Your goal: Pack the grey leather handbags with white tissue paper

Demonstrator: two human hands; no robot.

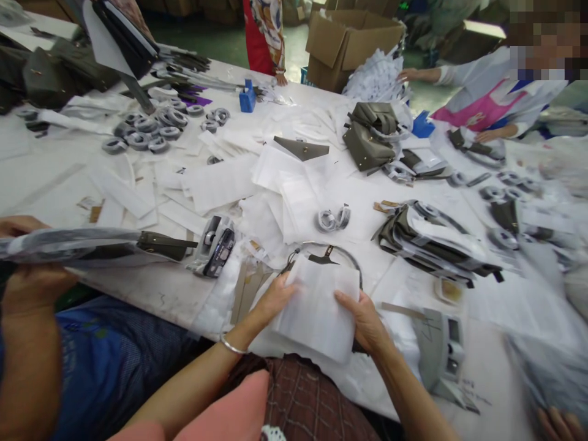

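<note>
In front of my body, a white foam sheet (316,306) lies over a dark handbag (321,258), hiding most of it. The bag's thin curved handle (356,260) shows beyond the sheet's far edge. My left hand (278,297) grips the sheet's left side, fingers partly hidden. On the right side my right hand (367,321) has its thumb on top of the sheet and its fingers round the edge. To the left of my left hand lie flat grey-brown card pieces (248,291).
A tape dispenser (215,245) stands to the left, a grey dispenser (438,349) to the right. Stacked bags (427,242), wrapped rings (147,128) and foam sheets (225,184) cover the table. A co-worker's hands (34,288) hold a wrapped bag at left. Another person stands far right.
</note>
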